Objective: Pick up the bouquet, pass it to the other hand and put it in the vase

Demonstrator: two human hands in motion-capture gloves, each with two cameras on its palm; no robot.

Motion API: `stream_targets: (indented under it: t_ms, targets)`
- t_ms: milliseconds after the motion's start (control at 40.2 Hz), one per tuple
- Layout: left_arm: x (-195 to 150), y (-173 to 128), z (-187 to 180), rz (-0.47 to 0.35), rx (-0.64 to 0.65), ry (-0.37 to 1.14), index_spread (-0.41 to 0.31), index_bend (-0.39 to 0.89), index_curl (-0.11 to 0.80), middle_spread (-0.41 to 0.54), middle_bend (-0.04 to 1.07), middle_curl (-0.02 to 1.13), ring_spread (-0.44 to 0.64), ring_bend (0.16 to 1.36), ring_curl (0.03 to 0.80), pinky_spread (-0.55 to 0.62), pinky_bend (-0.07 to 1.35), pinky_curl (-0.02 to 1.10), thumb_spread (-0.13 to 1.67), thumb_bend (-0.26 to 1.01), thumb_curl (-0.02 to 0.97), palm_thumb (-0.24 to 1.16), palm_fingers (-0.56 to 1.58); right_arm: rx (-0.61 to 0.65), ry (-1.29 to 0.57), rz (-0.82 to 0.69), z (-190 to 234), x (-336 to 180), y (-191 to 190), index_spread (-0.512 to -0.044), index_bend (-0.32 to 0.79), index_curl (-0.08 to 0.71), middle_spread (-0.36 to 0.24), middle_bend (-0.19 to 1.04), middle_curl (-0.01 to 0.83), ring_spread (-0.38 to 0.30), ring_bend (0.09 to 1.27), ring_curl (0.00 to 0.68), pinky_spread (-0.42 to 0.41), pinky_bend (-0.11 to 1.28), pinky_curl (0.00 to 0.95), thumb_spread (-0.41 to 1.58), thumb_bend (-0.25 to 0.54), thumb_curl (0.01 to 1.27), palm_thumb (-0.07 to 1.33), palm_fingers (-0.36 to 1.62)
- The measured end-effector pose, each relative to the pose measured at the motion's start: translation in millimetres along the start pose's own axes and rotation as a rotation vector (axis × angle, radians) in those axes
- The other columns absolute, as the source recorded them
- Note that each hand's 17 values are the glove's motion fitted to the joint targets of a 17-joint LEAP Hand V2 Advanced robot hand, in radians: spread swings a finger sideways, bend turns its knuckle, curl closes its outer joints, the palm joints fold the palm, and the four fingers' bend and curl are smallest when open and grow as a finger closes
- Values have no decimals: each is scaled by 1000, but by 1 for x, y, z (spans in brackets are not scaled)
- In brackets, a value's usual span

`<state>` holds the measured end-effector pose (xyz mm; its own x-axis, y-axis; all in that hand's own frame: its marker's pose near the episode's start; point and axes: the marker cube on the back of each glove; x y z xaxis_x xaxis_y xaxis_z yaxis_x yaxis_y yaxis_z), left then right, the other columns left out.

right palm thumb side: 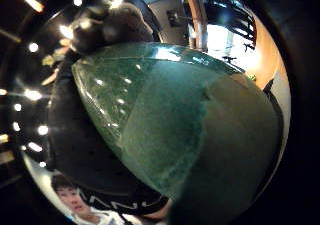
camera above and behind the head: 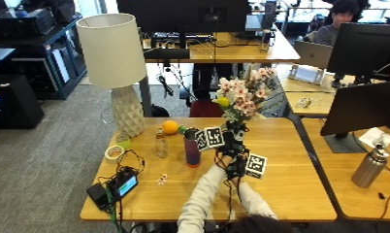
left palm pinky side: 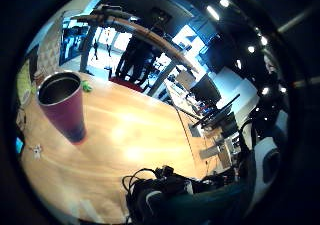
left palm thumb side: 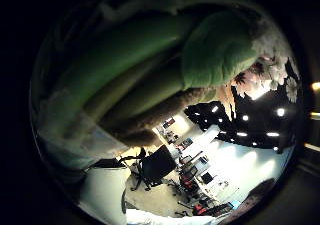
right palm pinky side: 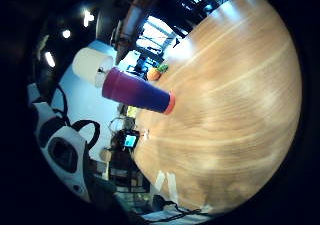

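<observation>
Bouquet (camera above and behind the head: 244, 98): pale pink blossoms with green leaves on a bundle of smooth green stems, held upright above the middle of the table, the flower head well clear of the wood.
Left hand (camera above and behind the head: 228, 145): raised over the table with its fingers curled round the stems; its thumb-side palm view is filled by thick, tube-like green stems (left palm thumb side: 125, 60) and a broad matte leaf.
Right hand (camera above and behind the head: 239, 166): just below the left hand, touching it, at the foot of the bouquet; its thumb-side palm view is covered by a glossy, speckled green leaf (right palm thumb side: 165, 120), so the hand is close to the stems, but the pictures do not show whether its fingers are closed on them.
Vase (camera above and behind the head: 192, 147): tall tapered tumbler, purple with an orange base and a metal-lined open mouth, standing upright on the table just left of the hands, apart from them.
Table (camera above and behind the head: 292, 179): light wood with a smooth, streaked grain.
</observation>
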<state>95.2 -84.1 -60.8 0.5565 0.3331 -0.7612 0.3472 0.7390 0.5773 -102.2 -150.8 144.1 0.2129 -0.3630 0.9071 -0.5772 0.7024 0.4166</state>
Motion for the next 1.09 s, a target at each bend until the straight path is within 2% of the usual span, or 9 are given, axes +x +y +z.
stream_targets:
  t_ms: [174, 249, 348, 447, 497, 547, 721, 870, 1094]
  targets:
    - [3, -15, -20, 54, 25, 10, -269, 290, 404, -323, 674, 516, -367, 747, 444, -403, 508, 425, 630, 97, 519, 755, 1483, -152, 135, -206, 4, -68, 22, -196, 406, 589, -135, 830, 622, -193, 992, 540, -267, 734, 494, 592, -41, 659, 966, 1342]
    - [9, -28, -34, 75, 49, 6, -287, 312, 426, -334, 702, 533, -380, 766, 457, -413, 530, 431, 579, 80, 549, 779, 1470, -265, 71, -244, 7, -84, 27, -190, 281, 560, -125, 735, 585, -186, 911, 509, -283, 731, 479, 570, -60, 657, 910, 1167]
    - [15, -49, -52, 90, 84, 0, -304, 334, 454, -345, 724, 547, -386, 785, 467, -423, 550, 436, 525, 53, 582, 801, 1449, -297, 58, -314, 2, -85, 22, -192, 131, 515, -117, 601, 542, -162, 844, 487, -246, 718, 458, 659, -49, 641, 862, 1045]
    - [23, -70, -72, 90, 117, -2, -315, 344, 475, -354, 739, 556, -388, 796, 475, -428, 575, 442, 488, 30, 613, 821, 1433, -329, 57, -233, -6, -82, 23, -204, 69, 459, -110, 679, 552, -142, 744, 459, -181, 595, 433, 788, -62, 599, 775, 994]
    - [25, -79, -79, 86, 129, -1, -319, 346, 483, -357, 749, 560, -389, 800, 477, -429, 582, 443, 474, 17, 627, 828, 1429, -331, 71, -195, -10, -80, 22, -208, 94, 445, -103, 575, 517, -138, 743, 456, -155, 584, 427, 829, -52, 584, 754, 956]
    - [24, -88, -85, 80, 142, -1, -322, 351, 492, -359, 754, 562, -389, 804, 479, -430, 588, 445, 463, 6, 640, 835, 1425, -327, 85, -178, -14, -78, 20, -212, 91, 431, -101, 554, 514, -135, 727, 448, -137, 562, 414, 861, -43, 573, 743, 959]
    - [13, -127, -107, 53, 222, -14, -328, 358, 517, -363, 767, 568, -391, 818, 486, -432, 602, 446, 436, -20, 679, 848, 1413, -309, 110, -246, -30, -74, 12, -216, 101, 384, -95, 500, 491, -125, 674, 425, -90, 497, 383, 940, -28, 538, 720, 1001]
    - [-4, -150, -123, -8, 262, -14, -331, 358, 535, -362, 774, 570, -392, 825, 489, -432, 611, 445, 424, -24, 708, 849, 1406, -283, 146, -201, -41, -65, 5, -209, 104, 361, -96, 462, 481, -122, 636, 418, -72, 452, 369, 981, -24, 519, 719, 1044]
    - [-36, -171, -135, -104, 294, 49, -334, 354, 555, -361, 781, 571, -392, 831, 491, -435, 615, 442, 407, -27, 742, 842, 1400, -266, 156, -303, -52, -55, -6, -204, 108, 338, -91, 442, 479, -121, 602, 420, -62, 395, 361, 1014, -20, 502, 732, 1089]
